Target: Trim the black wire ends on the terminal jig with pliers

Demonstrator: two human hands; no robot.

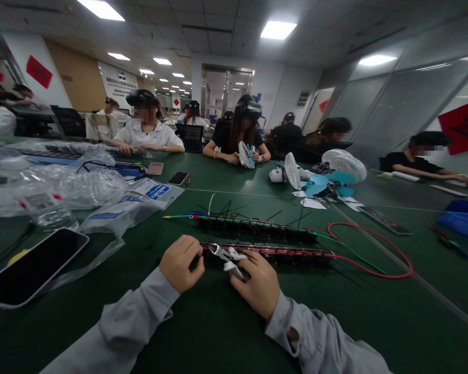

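My right hand (259,280) is wrapped around the white handles of a pair of cutting pliers (220,253), whose metal jaws point left. The jaws are at the near wire bundle (288,252), a long dark strip with a red wire and black ties along it. At the left end of that bundle, my left hand (182,264) is closed with thumb and fingers curled together. What its fingertips pinch is hidden. Behind lies a second wire bundle (253,226), with a green wire and several black tie tails sticking up. Red and green wires (407,259) loop out to the right.
Left are a large phone (35,265), clear plastic bags (128,205) and a smaller phone (178,178). Fan parts (335,179) lie at the back right, and a blue bin (462,218) at the right edge. A co-worker (249,132) across the green table (218,332) handles a small fan.
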